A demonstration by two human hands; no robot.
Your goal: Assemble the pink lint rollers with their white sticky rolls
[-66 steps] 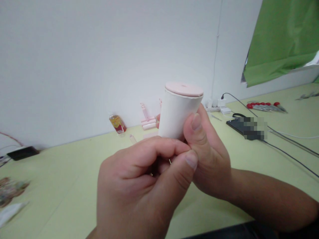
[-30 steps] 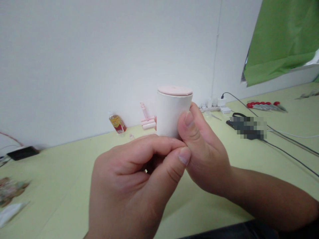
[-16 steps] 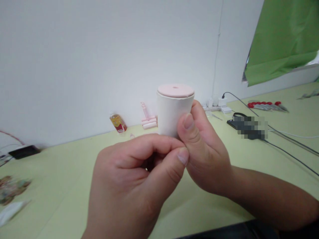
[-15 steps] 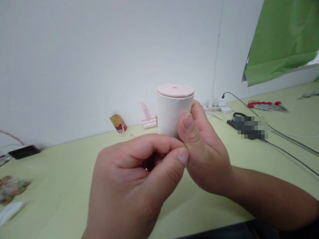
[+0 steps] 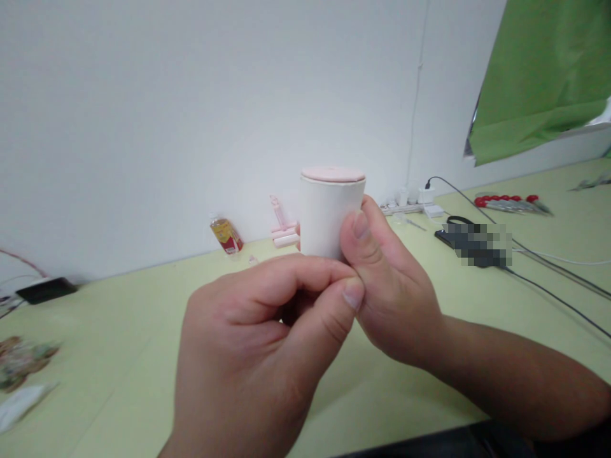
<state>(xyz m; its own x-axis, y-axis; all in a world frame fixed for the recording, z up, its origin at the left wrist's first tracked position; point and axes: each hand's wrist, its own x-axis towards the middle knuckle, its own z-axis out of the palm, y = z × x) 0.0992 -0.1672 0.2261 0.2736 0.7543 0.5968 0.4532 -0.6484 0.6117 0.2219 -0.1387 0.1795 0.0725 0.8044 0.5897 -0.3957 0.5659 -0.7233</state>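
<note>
A small white cup-shaped device (image 5: 327, 215) with a pink top is held upright above the green table (image 5: 119, 331). My right hand (image 5: 391, 289) grips its lower part, thumb pressed on the white side. My left hand (image 5: 258, 350) is closed in front of the device's base, thumb and forefinger pinched together at its underside. Whatever the pinch holds is hidden, as is the device's bottom.
Against the white wall stand a small amber bottle (image 5: 225, 234) and pink parts (image 5: 281, 230). A power strip (image 5: 413, 202), a dark device (image 5: 472, 242) with cables and red-handled tools (image 5: 510, 203) lie at right. A black object (image 5: 45, 289) and scraps (image 5: 21, 362) lie at left.
The white device was tilted to the right and now stands upright, slightly lower. My left hand's pinch stays at the base and has shifted a little. A thin metal pin seen earlier is hidden.
</note>
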